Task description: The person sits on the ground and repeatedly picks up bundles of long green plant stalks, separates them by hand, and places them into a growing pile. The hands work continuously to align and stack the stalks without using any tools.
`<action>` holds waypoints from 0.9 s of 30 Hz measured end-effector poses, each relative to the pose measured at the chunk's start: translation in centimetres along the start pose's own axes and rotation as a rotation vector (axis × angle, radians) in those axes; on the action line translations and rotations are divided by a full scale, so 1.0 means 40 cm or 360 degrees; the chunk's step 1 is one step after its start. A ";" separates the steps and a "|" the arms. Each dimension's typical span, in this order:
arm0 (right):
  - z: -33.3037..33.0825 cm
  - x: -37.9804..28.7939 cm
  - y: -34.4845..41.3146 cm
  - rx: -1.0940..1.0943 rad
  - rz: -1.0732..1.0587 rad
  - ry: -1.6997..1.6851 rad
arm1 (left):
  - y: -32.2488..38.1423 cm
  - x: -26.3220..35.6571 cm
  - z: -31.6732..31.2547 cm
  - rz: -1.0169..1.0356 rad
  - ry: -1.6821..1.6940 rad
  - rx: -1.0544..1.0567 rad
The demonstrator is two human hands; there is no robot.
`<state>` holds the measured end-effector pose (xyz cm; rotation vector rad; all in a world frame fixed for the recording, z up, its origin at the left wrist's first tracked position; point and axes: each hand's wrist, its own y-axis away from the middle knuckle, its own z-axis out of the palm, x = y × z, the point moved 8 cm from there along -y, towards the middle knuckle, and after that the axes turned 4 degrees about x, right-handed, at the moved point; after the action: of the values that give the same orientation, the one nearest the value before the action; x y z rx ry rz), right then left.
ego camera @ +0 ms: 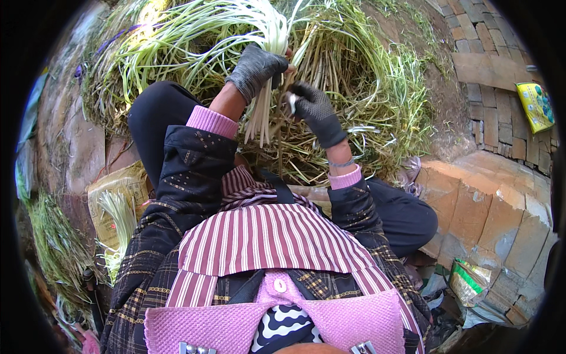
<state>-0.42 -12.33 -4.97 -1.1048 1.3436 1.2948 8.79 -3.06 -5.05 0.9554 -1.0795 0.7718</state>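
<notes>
My left hand (pixel 258 68), in a dark grey fingerless glove, grips a bundle of pale, leek-like stalks (pixel 275 33). Their white lower ends (pixel 261 117) hang below the fist, and long pale green leaves (pixel 194 31) arch away to the left. Just right of those ends is my right hand (pixel 316 113), in a similar glove, its fingers curled. Something small and white shows at its thumb; whether this is held or worn is unclear. A thin brown strand (pixel 279 146) hangs between the hands. Beneath them spreads a heap of unsorted stalks (pixel 336 62) with dry, straw-coloured leaves.
Flattened cardboard (pixel 477 199) lies to the right, with brick paving (pixel 491 40) and a yellow printed packet (pixel 535 107) beyond. At left, a pale bundle of stalks (pixel 119 221) rests by a brown printed carton (pixel 99 199). Another green bundle (pixel 57 243) lies farther left.
</notes>
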 end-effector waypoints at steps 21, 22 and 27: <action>-0.058 -0.036 0.005 0.0705 -0.0447 0.0234 | 0.027 0.005 0.031 0.0270 0.0166 0.0199; -0.059 -0.034 0.007 0.0738 -0.0461 0.0190 | 0.027 0.000 0.028 0.0238 0.0211 0.0235; -0.070 -0.015 0.012 0.0838 -0.0419 -0.0014 | 0.021 0.028 0.042 0.0665 -0.0641 0.0178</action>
<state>-0.92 -15.10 -4.29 -0.8647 1.3726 0.6951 7.75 -4.20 -3.48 1.0186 -1.6343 1.0122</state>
